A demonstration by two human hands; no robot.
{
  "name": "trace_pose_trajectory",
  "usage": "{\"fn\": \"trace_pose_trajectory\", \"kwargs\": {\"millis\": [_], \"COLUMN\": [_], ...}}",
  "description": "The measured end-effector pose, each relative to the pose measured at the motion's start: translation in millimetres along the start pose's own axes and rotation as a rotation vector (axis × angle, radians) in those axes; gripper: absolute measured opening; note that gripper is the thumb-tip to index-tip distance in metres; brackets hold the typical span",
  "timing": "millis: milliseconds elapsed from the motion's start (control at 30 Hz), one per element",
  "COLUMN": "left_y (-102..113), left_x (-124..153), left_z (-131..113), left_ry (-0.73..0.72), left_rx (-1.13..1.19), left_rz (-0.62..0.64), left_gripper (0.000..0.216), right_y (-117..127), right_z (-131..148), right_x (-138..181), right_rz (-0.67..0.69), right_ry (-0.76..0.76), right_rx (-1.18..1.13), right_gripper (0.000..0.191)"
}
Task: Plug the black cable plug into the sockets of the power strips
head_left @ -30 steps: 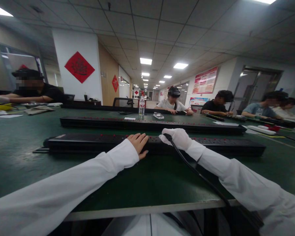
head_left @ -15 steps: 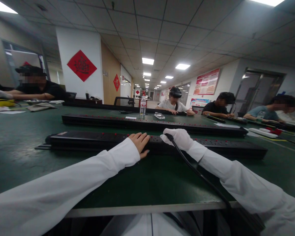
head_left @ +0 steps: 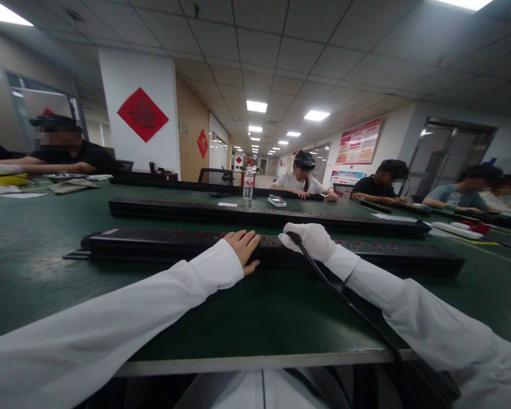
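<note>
A long black power strip [head_left: 153, 243] with red switches lies across the green table [head_left: 259, 312] in front of me. My bare left hand [head_left: 246, 247] rests on the strip's near side, fingers curled over its top. My right hand [head_left: 310, 238], in a white glove, is closed over a black plug pressed against the strip's top. The plug's black cable [head_left: 344, 301] runs back under my right sleeve and off the table's near edge. Both arms wear white sleeves.
A second long black power strip [head_left: 264, 216] lies behind the first, and a third [head_left: 187, 186] lies farther back. A water bottle [head_left: 247, 186] and a small device [head_left: 276, 200] stand mid-table. Several seated people work at the far left, the back and the right side.
The view has shifted slightly. Both hands stay on the near strip in the same grip.
</note>
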State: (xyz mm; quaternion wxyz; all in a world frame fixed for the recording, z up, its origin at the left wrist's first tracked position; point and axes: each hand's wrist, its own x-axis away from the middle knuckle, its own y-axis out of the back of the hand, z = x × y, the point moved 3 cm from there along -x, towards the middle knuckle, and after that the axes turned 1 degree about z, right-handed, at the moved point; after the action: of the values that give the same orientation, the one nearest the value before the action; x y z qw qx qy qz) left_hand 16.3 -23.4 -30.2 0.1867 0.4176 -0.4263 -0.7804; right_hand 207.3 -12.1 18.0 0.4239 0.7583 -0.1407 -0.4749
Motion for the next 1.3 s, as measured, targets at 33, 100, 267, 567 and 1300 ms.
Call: {"fn": "trace_pose_trajectory", "kwargs": {"millis": [33,100,267,567,1300], "left_y": [0.1,0.8,1.7,-1.0,5.4], "left_x": [0.1,0.4,0.9,0.2,2.4], "left_z": [-0.1,-0.4,-0.6,1.0,-0.6], "left_ry": [-0.002,-0.004,-0.002,-0.013,-0.022], "left_rx": [-0.001,-0.001,-0.005,-0.012,-0.029], "left_rz": [0.000,-0.006,-0.011,-0.001,-0.003], "left_gripper": [0.058,0.058,0.058,0.058,0.056], "right_y": [-0.1,-0.5,-1.0,0.0,1.1], "right_z": [0.0,-0.1,0.0,1.1,1.3], "right_x": [0.0,-0.1,0.2,0.5,1.1], "right_rz": [0.002,0.007,0.006,0.018,-0.003], "right_ry": [0.004,0.014,0.018,0.001,-0.001], "right_rx": [-0.007,-0.015,0.016,0.021,0.004], "right_gripper": [0.034,0.034,0.035,0.036,0.036]}}
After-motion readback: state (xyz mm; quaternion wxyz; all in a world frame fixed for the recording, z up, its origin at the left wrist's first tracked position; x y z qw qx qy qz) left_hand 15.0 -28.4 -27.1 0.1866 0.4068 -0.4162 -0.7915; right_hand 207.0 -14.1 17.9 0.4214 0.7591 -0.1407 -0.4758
